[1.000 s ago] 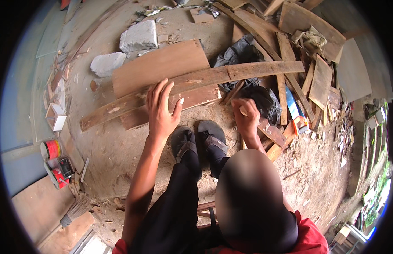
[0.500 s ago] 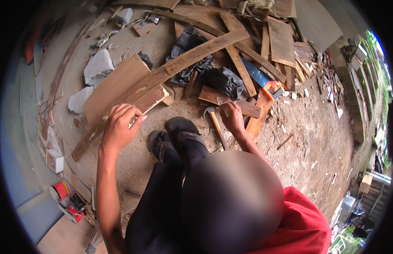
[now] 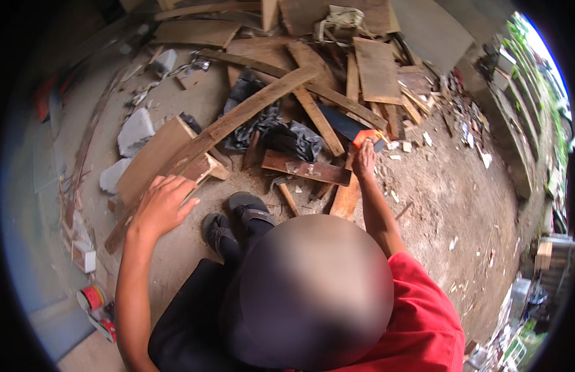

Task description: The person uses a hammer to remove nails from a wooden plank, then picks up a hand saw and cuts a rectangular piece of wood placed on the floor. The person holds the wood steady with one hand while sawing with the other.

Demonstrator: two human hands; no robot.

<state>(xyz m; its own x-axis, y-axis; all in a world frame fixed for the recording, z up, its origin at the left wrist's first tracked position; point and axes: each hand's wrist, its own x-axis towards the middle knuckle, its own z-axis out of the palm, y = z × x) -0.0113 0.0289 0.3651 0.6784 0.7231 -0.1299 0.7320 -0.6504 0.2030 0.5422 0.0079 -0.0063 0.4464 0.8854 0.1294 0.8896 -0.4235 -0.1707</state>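
My left hand [image 3: 160, 206] lies on the wooden pieces at left, fingers stretched over them and thumb apart. Under and beside it are a long rough plank [image 3: 244, 110], a wide light-brown board [image 3: 152, 152] and a shorter wood piece [image 3: 199, 167]. Farther right, my right hand [image 3: 365, 161] has its fingers closed at the orange handle of a handsaw [image 3: 368, 136]; its dark blade [image 3: 340, 122] points back left beneath the timber. Between my hands rest a reddish-brown board [image 3: 306, 168] and a hammer [image 3: 289, 199], whose handle is partly hidden by the blurred round shape.
Scrap timber [image 3: 377, 68] is heaped at the far side, with black plastic [image 3: 294, 139] among it. White blocks [image 3: 136, 132] lie at left, near a red can [image 3: 92, 297]. My sandaled feet [image 3: 250, 208] stand in the middle. Wood chips litter the dirt floor [image 3: 442, 204] at right.
My right hand has moved from the reddish-brown board rightward to the saw's orange handle. My left hand stays on the wood, its fingers flatter. The whole view has shifted.
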